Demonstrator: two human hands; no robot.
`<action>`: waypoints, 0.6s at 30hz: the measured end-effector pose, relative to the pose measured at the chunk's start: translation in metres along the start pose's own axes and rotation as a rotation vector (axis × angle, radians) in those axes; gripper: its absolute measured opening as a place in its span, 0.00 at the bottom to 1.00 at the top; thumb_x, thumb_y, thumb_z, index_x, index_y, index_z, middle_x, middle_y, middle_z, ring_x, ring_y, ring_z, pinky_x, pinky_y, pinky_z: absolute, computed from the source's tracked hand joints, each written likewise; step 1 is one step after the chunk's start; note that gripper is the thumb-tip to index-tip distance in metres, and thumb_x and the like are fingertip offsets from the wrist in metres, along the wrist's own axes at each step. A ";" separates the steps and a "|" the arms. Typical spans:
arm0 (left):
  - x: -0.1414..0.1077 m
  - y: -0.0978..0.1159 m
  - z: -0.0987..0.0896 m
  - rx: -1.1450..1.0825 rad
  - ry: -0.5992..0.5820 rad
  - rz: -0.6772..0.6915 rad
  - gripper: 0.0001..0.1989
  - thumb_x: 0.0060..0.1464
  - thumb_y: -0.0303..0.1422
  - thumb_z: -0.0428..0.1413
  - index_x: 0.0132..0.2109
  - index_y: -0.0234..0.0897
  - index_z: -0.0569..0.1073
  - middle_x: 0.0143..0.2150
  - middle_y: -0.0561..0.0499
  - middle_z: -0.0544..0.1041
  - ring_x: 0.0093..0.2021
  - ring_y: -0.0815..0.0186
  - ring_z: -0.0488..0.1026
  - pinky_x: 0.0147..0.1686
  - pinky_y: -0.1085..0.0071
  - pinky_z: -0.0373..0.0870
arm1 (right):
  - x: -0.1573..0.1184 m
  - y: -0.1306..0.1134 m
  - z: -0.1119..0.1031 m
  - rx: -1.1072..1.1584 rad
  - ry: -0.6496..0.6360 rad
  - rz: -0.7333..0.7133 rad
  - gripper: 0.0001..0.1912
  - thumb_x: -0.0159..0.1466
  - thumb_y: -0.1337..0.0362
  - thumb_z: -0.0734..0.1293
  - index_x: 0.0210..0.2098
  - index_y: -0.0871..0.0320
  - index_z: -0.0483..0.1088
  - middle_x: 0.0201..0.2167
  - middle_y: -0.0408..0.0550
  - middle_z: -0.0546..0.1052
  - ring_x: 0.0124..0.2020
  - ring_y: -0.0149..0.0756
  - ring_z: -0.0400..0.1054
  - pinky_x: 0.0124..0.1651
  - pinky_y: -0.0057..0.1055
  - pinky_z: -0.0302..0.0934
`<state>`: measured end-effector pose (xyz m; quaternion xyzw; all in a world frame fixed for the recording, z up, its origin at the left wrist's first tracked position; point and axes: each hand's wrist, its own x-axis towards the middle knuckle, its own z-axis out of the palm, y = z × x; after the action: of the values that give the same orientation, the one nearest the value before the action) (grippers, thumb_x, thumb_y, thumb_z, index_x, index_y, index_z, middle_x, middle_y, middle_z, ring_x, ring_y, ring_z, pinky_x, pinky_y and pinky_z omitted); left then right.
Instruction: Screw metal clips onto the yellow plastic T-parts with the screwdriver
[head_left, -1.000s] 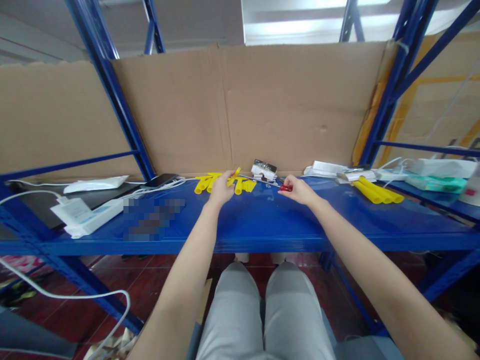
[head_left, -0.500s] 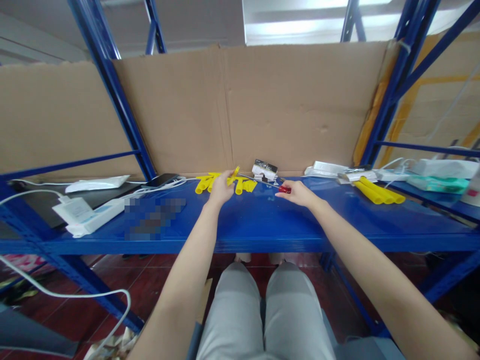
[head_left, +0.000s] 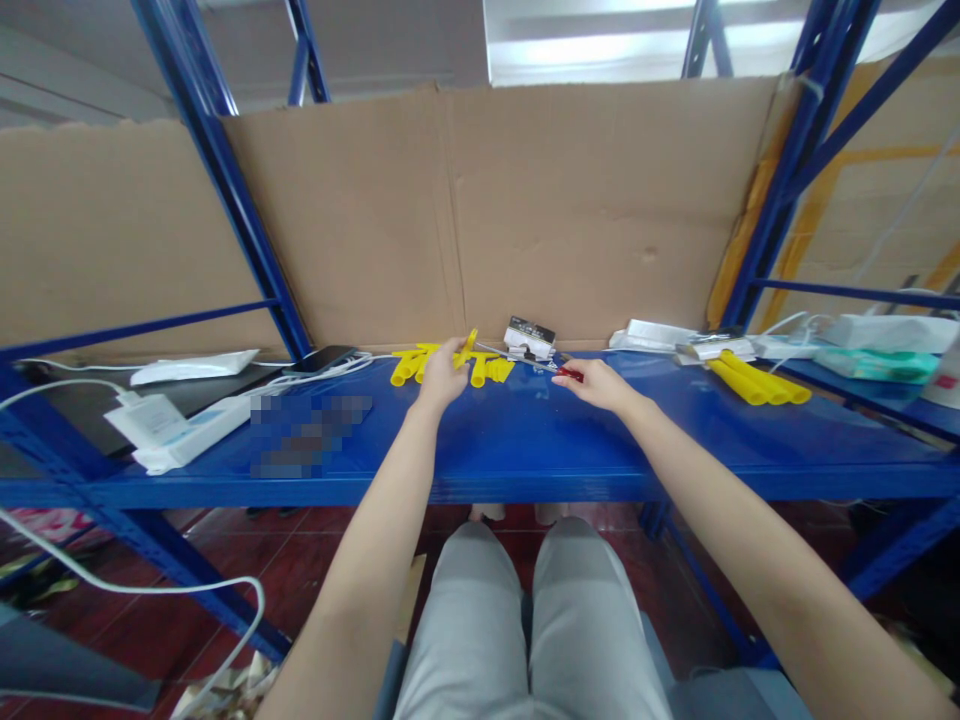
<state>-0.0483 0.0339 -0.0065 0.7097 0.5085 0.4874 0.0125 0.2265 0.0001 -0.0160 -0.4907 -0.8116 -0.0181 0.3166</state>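
My left hand (head_left: 444,373) is closed on a small yellow piece (head_left: 472,339) over the back of the blue shelf. In my right hand (head_left: 592,383) is the red handle of a screwdriver (head_left: 570,374), whose thin metal shaft points left toward the yellow piece. Whether the tip touches that piece is too small to tell. Several yellow tubes (head_left: 405,372) lie beside and behind my left hand, with short yellow pieces (head_left: 499,371) to its right. A small black and white box (head_left: 529,337) stands between my hands at the cardboard, with a black clip in front of it.
The blue shelf (head_left: 525,455) carries a white power strip (head_left: 199,435) and a black phone (head_left: 326,359) at left. Long yellow tubes (head_left: 757,385) and white packages (head_left: 652,338) lie at right. A cardboard panel (head_left: 585,210) rises behind, between blue uprights.
Both hands stay in nearly the same place. The screwdriver's red handle has turned slightly in my right hand.
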 end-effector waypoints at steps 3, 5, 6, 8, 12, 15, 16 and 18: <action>0.000 0.000 0.000 -0.013 -0.007 -0.010 0.21 0.48 0.22 0.55 0.50 0.38 0.73 0.50 0.47 0.78 0.53 0.59 0.73 0.55 0.65 0.67 | 0.000 0.000 0.000 0.007 0.016 0.032 0.10 0.58 0.56 0.67 0.34 0.56 0.68 0.27 0.46 0.76 0.27 0.37 0.68 0.29 0.28 0.54; 0.000 0.000 0.001 -0.029 -0.012 -0.011 0.21 0.48 0.22 0.55 0.51 0.36 0.73 0.51 0.45 0.78 0.53 0.60 0.73 0.55 0.66 0.67 | 0.000 0.002 0.001 -0.015 0.032 0.043 0.08 0.58 0.59 0.67 0.35 0.56 0.67 0.27 0.45 0.75 0.26 0.36 0.67 0.28 0.27 0.53; 0.001 -0.001 0.001 -0.035 -0.014 -0.010 0.21 0.48 0.22 0.55 0.51 0.35 0.73 0.51 0.45 0.77 0.53 0.60 0.73 0.55 0.66 0.67 | 0.000 0.002 0.000 -0.036 0.043 0.040 0.08 0.59 0.59 0.66 0.34 0.56 0.67 0.26 0.45 0.75 0.26 0.36 0.67 0.28 0.27 0.53; 0.001 -0.002 0.002 -0.037 -0.015 -0.003 0.21 0.48 0.22 0.54 0.52 0.34 0.73 0.51 0.44 0.78 0.53 0.60 0.73 0.54 0.66 0.67 | -0.001 0.003 0.000 -0.076 0.068 0.025 0.08 0.60 0.57 0.66 0.33 0.55 0.68 0.26 0.46 0.76 0.27 0.36 0.68 0.28 0.28 0.53; 0.001 -0.004 0.001 -0.028 -0.010 0.018 0.22 0.48 0.21 0.54 0.51 0.37 0.73 0.51 0.47 0.78 0.53 0.61 0.73 0.55 0.65 0.67 | -0.002 0.002 -0.002 -0.093 0.071 0.006 0.13 0.62 0.52 0.63 0.32 0.54 0.71 0.27 0.48 0.77 0.29 0.39 0.70 0.30 0.29 0.53; 0.001 -0.004 0.001 -0.031 0.000 0.030 0.22 0.47 0.21 0.55 0.51 0.39 0.73 0.52 0.48 0.77 0.55 0.61 0.72 0.57 0.65 0.66 | -0.001 0.001 -0.002 -0.051 0.034 -0.004 0.15 0.63 0.52 0.61 0.32 0.55 0.72 0.26 0.48 0.76 0.28 0.38 0.69 0.30 0.29 0.54; 0.001 -0.004 0.001 -0.031 0.004 0.029 0.22 0.47 0.20 0.55 0.51 0.39 0.73 0.52 0.47 0.77 0.55 0.60 0.72 0.57 0.65 0.65 | -0.001 0.002 -0.002 -0.031 0.028 -0.009 0.15 0.63 0.52 0.61 0.32 0.55 0.71 0.26 0.48 0.76 0.28 0.38 0.69 0.30 0.29 0.54; 0.002 -0.004 0.001 -0.034 0.006 0.020 0.22 0.47 0.21 0.55 0.50 0.38 0.74 0.51 0.47 0.78 0.54 0.60 0.72 0.57 0.65 0.65 | 0.000 0.003 0.000 0.015 0.032 -0.015 0.13 0.61 0.52 0.64 0.33 0.55 0.70 0.27 0.47 0.76 0.28 0.38 0.69 0.30 0.29 0.55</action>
<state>-0.0500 0.0375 -0.0077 0.7129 0.4933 0.4981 0.0182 0.2287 0.0013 -0.0167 -0.4818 -0.8103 -0.0222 0.3328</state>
